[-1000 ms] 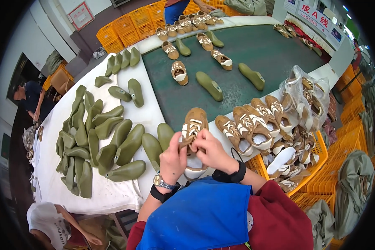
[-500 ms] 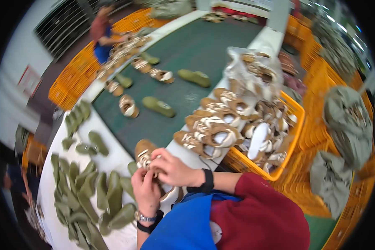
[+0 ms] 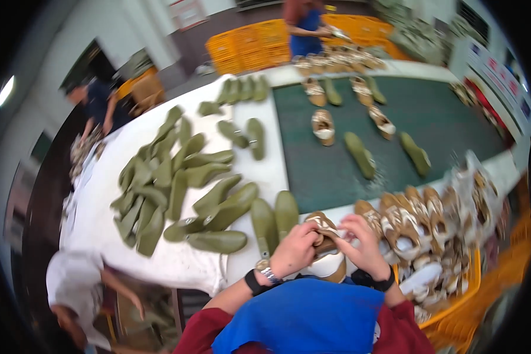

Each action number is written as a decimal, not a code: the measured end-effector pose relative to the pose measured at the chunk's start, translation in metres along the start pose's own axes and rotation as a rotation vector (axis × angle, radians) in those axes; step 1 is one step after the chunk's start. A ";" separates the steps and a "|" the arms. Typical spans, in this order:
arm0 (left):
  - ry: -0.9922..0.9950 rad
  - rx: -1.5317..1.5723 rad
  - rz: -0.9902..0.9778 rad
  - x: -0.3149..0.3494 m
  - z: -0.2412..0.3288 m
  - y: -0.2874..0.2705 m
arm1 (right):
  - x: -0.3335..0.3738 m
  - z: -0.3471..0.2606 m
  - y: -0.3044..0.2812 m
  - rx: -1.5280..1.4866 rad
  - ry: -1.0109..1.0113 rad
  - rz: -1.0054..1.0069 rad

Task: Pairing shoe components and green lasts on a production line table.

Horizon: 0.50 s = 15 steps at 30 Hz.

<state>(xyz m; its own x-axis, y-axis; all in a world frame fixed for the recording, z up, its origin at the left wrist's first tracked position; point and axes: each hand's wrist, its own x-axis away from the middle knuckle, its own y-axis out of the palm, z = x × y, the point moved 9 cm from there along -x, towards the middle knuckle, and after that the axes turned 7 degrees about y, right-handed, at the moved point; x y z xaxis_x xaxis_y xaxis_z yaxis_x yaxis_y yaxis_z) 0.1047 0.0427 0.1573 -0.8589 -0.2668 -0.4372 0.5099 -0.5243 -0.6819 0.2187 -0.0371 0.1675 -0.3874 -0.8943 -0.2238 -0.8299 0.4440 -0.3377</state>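
Note:
Close in front of me, a brown and white shoe (image 3: 327,266) is held between my hands, its toe pointing away from me. My left hand (image 3: 295,250) grips the left side of its opening, thumb and fingers closed on the upper. At the other side, my right hand (image 3: 364,246) pinches the edge of the opening. Fingers hide part of the laced front. Just left of the shoe lie two green shoe lasts (image 3: 287,213), side by side. A row of matching shoes (image 3: 399,225) stands on the table edge to my right.
Many green lasts (image 3: 153,194) are heaped on the white table (image 3: 91,227). Shoes and lasts stand on the green belt (image 3: 301,168). A yellow crate (image 3: 475,274) of shoes is at my right. Co-workers are at the far side (image 3: 305,26), far left (image 3: 97,106) and near left (image 3: 76,286).
My view has swung left, bringing more of the lasts and another co-worker into sight. Both hands remain on the shoe; my right hand has moved from its front to the right side of the opening.

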 end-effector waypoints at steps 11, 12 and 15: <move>-0.151 0.053 0.195 0.031 -0.016 -0.020 | 0.009 0.020 0.054 0.270 0.223 -0.530; -0.162 -0.040 0.102 0.039 -0.021 -0.015 | 0.006 0.028 0.050 0.269 0.255 -0.502; -0.278 -0.163 -0.132 0.084 -0.049 -0.001 | -0.006 0.042 0.047 0.354 0.252 -0.460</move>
<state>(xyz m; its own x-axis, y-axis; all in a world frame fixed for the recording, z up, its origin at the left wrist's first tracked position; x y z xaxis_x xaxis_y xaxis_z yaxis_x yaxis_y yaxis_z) 0.0347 0.0607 0.0927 -0.8865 -0.4270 -0.1782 0.3754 -0.4385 -0.8166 0.1993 -0.0089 0.1144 -0.1407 -0.9643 0.2243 -0.7679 -0.0367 -0.6395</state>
